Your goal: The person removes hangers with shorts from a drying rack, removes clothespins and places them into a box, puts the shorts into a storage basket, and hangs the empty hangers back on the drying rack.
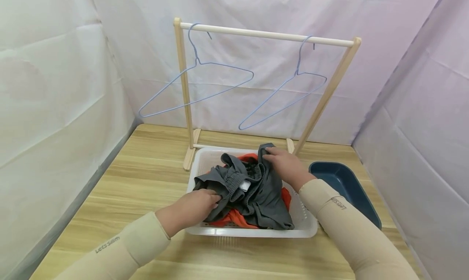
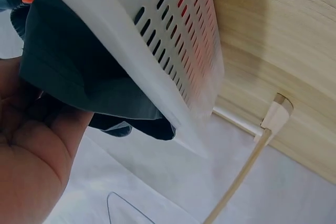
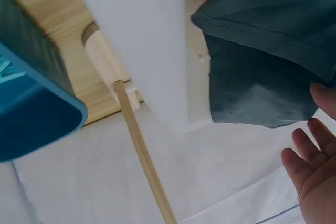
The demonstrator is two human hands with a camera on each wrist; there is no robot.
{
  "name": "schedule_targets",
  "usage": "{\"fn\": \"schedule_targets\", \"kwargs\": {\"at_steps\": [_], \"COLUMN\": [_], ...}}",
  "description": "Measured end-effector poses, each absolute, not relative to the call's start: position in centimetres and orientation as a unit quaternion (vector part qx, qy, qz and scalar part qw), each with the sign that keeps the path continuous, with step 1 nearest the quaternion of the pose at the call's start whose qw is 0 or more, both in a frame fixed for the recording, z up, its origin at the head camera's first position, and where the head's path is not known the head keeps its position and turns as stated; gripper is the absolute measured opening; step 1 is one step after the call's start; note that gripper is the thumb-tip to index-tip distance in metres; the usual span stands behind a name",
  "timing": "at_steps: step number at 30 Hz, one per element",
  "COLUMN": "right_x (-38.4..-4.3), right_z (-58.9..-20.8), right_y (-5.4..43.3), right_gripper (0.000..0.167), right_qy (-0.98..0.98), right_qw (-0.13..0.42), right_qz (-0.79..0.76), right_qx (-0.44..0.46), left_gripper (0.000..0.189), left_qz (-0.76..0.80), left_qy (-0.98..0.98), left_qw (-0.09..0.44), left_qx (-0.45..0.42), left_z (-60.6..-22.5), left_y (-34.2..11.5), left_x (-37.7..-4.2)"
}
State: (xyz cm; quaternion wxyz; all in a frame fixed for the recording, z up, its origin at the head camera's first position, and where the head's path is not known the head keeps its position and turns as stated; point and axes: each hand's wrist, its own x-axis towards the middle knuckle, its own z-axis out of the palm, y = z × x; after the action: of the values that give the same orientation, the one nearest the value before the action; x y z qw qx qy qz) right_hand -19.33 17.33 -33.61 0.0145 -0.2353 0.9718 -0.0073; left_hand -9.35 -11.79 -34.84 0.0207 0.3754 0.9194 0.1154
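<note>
Dark grey shorts (image 1: 269,194) with a gathered elastic waistband and a white label lie bunched on orange cloth (image 1: 236,218) in a white plastic basket (image 1: 256,232). At the left side, my left hand (image 1: 196,206) grips the shorts' edge; in the left wrist view its fingers go partly behind the grey fabric (image 2: 79,72). My right hand (image 1: 286,164) is at the far right part of the shorts. The right wrist view shows that hand's fingers (image 3: 302,163) spread, with one digit touching the edge of the grey fabric (image 3: 257,87).
Behind the basket stands a wooden rack (image 1: 329,90) with a white rail (image 1: 264,33). Two blue wire hangers (image 1: 198,62) (image 1: 297,73) hang from it. A dark blue tray (image 1: 346,182) sits right of the basket, near my right forearm. White cloth walls enclose the table.
</note>
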Motion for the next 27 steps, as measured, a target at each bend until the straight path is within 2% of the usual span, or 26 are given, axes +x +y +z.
{"fn": "schedule_targets", "kwargs": {"at_steps": [4,10,14,22,27], "right_x": [-19.7,-20.1,-19.7,-18.3,-17.5], "right_z": [-33.9,-34.3,-34.4,-34.8,-35.3], "right_y": [17.2,17.3,17.6,18.9,19.3], "right_gripper": [0.035,0.027,0.023,0.013,0.010], "right_qy": [0.968,0.957,0.959,0.972,0.974], "right_qw": [0.016,-0.022,-0.023,0.059,0.079], "right_qz": [0.016,0.060,0.058,0.014,-0.007], "right_qx": [-0.249,-0.283,-0.277,-0.227,-0.212], "left_gripper": [0.022,0.022,0.022,0.021,0.020], "left_qz": [0.131,0.151,0.164,0.187,0.188], "left_qy": [0.920,0.918,0.919,0.920,0.920], "left_qw": [0.024,0.021,0.015,0.017,0.002], "left_qx": [0.368,0.365,0.358,0.343,0.344], "left_z": [-34.9,-35.2,-35.2,-34.9,-35.2], "left_y": [-12.0,-12.2,-12.5,-13.1,-13.4], "left_x": [-9.4,-9.4,-9.5,-9.6,-9.7]}}
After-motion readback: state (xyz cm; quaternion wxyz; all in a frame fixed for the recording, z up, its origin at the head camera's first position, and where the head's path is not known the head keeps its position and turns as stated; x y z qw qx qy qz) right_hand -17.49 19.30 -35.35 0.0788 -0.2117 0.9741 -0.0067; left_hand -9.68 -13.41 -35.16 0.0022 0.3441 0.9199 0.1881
